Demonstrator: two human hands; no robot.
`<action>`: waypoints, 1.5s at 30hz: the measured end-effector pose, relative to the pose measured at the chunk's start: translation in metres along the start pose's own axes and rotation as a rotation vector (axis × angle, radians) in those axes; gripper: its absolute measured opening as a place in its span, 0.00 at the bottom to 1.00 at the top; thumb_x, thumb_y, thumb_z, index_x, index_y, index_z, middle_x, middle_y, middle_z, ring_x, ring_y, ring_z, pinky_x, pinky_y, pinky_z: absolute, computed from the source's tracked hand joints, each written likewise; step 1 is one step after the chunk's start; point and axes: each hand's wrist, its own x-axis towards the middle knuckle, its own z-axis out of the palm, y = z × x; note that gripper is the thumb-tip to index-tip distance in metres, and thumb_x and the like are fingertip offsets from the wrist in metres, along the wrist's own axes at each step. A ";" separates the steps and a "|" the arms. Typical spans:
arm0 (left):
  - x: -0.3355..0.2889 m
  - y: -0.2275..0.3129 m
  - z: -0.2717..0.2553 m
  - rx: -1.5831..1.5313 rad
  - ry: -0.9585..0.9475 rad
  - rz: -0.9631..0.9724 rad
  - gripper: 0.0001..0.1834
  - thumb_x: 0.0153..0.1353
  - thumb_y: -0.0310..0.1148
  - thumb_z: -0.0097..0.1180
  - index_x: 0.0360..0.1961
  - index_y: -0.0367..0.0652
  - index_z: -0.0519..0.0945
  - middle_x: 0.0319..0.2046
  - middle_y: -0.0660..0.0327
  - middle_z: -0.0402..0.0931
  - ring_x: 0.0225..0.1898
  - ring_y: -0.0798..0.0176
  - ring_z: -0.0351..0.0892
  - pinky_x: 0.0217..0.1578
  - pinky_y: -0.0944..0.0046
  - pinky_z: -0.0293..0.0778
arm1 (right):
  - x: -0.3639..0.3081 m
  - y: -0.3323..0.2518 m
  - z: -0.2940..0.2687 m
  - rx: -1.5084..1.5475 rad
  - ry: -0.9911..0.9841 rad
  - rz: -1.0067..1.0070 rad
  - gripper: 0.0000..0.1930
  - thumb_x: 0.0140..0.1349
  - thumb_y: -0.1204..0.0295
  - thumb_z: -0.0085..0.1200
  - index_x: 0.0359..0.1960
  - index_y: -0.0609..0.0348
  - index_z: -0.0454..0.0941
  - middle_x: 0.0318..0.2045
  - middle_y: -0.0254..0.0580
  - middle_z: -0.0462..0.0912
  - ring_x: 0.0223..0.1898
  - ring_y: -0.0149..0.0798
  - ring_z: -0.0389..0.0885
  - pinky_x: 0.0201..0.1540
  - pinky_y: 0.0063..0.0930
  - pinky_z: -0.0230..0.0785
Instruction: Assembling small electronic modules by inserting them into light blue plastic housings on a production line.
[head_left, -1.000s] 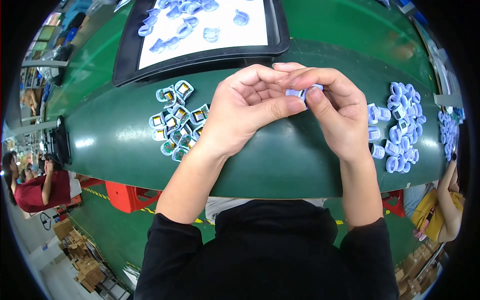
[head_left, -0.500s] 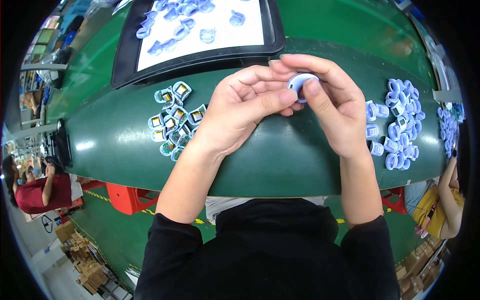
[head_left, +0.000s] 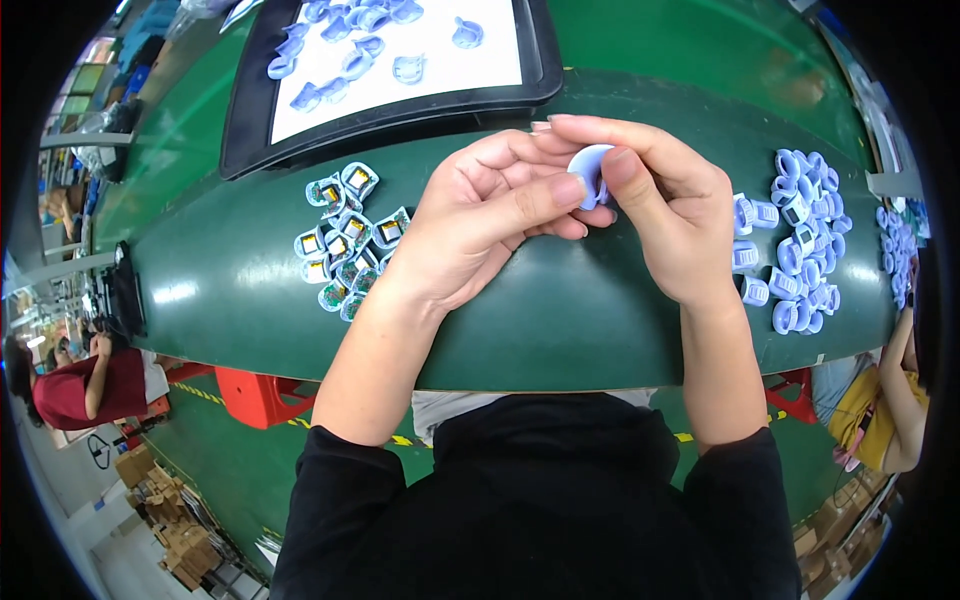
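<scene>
Between my two hands, above the middle of the green table [head_left: 560, 340], is a light-blue curved plastic shell [head_left: 588, 168]. My left hand [head_left: 500, 195] pinches its left side between thumb and fingers. The thumb of my right hand [head_left: 665, 200] presses its right side, with the fingers curled behind. Part of the shell is hidden by my fingertips. Left of my left wrist lies a group of open shells with circuit boards and small parts inside [head_left: 350, 235]. Beyond my right hand, a cluster of light-blue plastic shells [head_left: 800, 240] rests on the table.
A black-rimmed tray [head_left: 400, 125] with a white base holds several loose blue shells [head_left: 355, 62] at the far left. More blue pieces [head_left: 895, 250] lie at the far right. Red stools [head_left: 255, 397] stand under the table edge. One person sits at each side.
The shell has been turned between my fingers, so its hollow side shows more now. Both hands stay in nearly the same place. The whole view has shifted slightly.
</scene>
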 end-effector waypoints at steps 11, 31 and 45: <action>0.001 -0.003 -0.005 0.048 -0.032 -0.021 0.12 0.74 0.30 0.53 0.51 0.33 0.79 0.44 0.50 0.83 0.41 0.56 0.88 0.40 0.65 0.85 | 0.003 0.000 0.005 0.409 0.084 0.016 0.15 0.72 0.77 0.54 0.58 0.68 0.74 0.49 0.50 0.85 0.49 0.34 0.84 0.54 0.27 0.77; -0.005 -0.002 0.000 0.154 0.073 0.019 0.17 0.71 0.31 0.58 0.56 0.32 0.77 0.47 0.51 0.83 0.46 0.58 0.87 0.48 0.64 0.84 | -0.001 0.001 0.005 0.346 -0.098 0.135 0.12 0.75 0.75 0.49 0.54 0.67 0.79 0.53 0.50 0.83 0.56 0.37 0.81 0.60 0.32 0.74; 0.001 -0.013 0.011 0.011 0.018 -0.045 0.19 0.76 0.38 0.50 0.60 0.34 0.70 0.54 0.51 0.78 0.55 0.50 0.83 0.50 0.57 0.82 | 0.005 0.007 -0.003 -0.109 0.094 -0.080 0.11 0.72 0.74 0.53 0.50 0.63 0.85 0.43 0.45 0.89 0.42 0.34 0.88 0.47 0.25 0.80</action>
